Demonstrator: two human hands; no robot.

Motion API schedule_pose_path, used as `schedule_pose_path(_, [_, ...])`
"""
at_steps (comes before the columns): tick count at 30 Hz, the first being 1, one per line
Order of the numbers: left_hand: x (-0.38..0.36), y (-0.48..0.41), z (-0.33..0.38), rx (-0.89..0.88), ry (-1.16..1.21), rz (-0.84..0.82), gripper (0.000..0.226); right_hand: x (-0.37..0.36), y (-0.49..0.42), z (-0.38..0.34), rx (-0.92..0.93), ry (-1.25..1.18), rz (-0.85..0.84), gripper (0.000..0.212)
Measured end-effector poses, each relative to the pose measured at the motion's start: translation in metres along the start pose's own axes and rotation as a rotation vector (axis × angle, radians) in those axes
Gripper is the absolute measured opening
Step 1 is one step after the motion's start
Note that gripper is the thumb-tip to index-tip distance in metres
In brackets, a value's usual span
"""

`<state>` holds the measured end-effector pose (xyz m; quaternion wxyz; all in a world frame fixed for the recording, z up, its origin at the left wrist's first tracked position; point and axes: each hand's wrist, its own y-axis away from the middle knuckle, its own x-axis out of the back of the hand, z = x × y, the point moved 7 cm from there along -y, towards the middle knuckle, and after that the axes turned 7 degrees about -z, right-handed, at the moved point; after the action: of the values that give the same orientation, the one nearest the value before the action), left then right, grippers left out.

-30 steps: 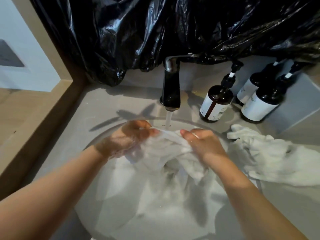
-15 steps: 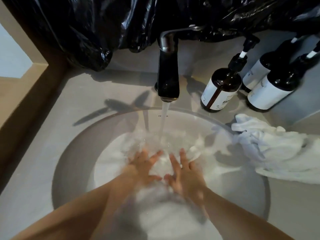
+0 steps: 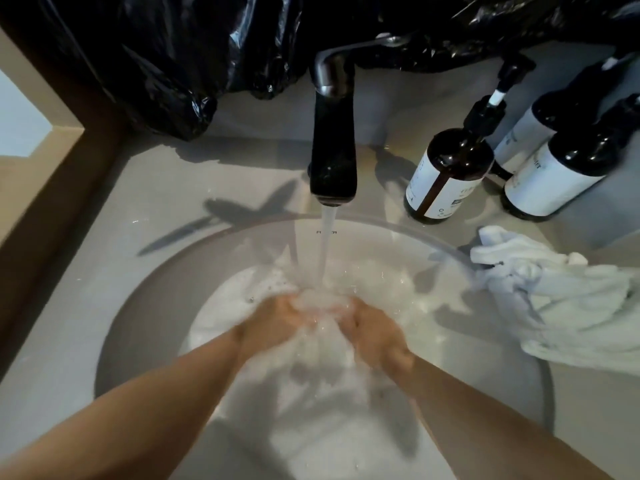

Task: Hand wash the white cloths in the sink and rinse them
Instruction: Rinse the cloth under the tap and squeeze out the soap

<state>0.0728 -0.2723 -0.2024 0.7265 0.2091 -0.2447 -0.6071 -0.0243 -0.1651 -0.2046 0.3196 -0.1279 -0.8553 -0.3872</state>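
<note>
So this is mid-wash. The tap [image 3: 334,147] is running and the water [image 3: 327,251] lands right on a bunched-up wet cloth [image 3: 320,355] in the middle of the sink [image 3: 114,341]. The left hand [image 3: 273,323] and right hand [image 3: 374,336] sit close together on either side of that bunch, just under the stream. Both look curled in and gripping a fistful of fabric each. It's a bit blurry and splashy there, so I can't make out individual fingers. The rest of the cloth trails down toward the near side of the basin, soaked and pale. My read is this is the scrub/rinse step on the first piece, hands working the fabric against itself under the flow. A second cloth [image 3: 571,306] lies crumpled on the tabletop [image 3: 156,188] to the right, one corner hanging over the sink rim, near the bottles [image 3: 446,178], so that one probably isn't done yet. The next move, I'd guess, calls for a firm two-handed squeeze or wring over the basin. After that, set the first cloth aside somewhere it won't mix with the other one, and watch the splash toward the bottles.
</note>
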Motion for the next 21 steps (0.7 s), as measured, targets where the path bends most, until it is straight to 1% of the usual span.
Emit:
schedule_pose_path(1, [0.004,0.005,0.006,-0.02,0.063,-0.033,0.017,0.0,-0.001,-0.003,0.037,-0.07,-0.023,0.035])
schedule_pose_path(2, [0.007,0.013,0.013,0.002,0.107,-0.047,0.009,0.004,0.003,-0.005,0.052,-0.154,-0.045,0.035])
schedule_pose_path(3, [0.015,0.021,0.018,0.034,0.084,-0.022,0.004,0.009,0.008,-0.006,0.076,-0.247,-0.057,0.031])
schedule_pose_path(5, [0.033,0.038,0.03,0.066,0.078,0.051,0.022,0.025,0.018,-0.012,0.119,-0.335,-0.123,0.024])
schedule_pose_path(7, [0.055,0.052,0.038,0.024,0.098,0.16,0.029,0.042,0.031,-0.025,0.162,-0.19,-0.227,0.017])
schedule_pose_path(8, [0.065,0.059,0.041,-0.006,0.099,0.205,0.028,0.051,0.041,-0.034,0.191,-0.109,-0.27,0.019])
schedule_pose_path(10, [0.075,0.068,0.046,-0.043,-0.008,0.278,0.021,0.065,0.056,-0.047,0.231,-0.065,-0.303,0.021])
schedule_pose_path(11, [0.074,0.071,0.049,-0.044,-0.125,0.297,0.015,0.068,0.061,-0.05,0.231,-0.02,-0.305,0.022])
schedule_pose_path(12, [0.068,0.073,0.051,-0.026,-0.308,0.285,0.012,0.068,0.065,-0.052,0.213,0.071,-0.307,0.024])
schedule_pose_path(13, [0.057,0.072,0.053,-0.01,-0.542,0.266,0.019,0.064,0.066,-0.05,0.175,0.173,-0.312,0.028])
schedule_pose_path(15, [0.031,0.064,0.043,-0.065,-1.001,0.245,0.05,0.048,0.064,-0.036,0.057,0.403,-0.282,0.038])
schedule_pose_path(17, [0.007,0.051,0.031,-0.158,-1.315,0.285,0.084,0.023,0.056,-0.024,0.018,0.679,-0.216,0.044])
schedule_pose_path(18, [-0.005,0.043,0.026,-0.177,-1.411,0.274,0.095,0.009,0.053,-0.019,0.013,0.746,-0.205,0.045])
schedule_pose_path(19, [-0.015,0.03,0.013,-0.127,-1.447,0.182,0.1,-0.004,0.049,-0.014,0.001,0.776,-0.207,0.049])
schedule_pose_path(21, [-0.03,0.014,-0.006,0.049,-1.491,0.0,0.097,-0.022,0.04,-0.005,-0.014,0.787,-0.223,0.056])
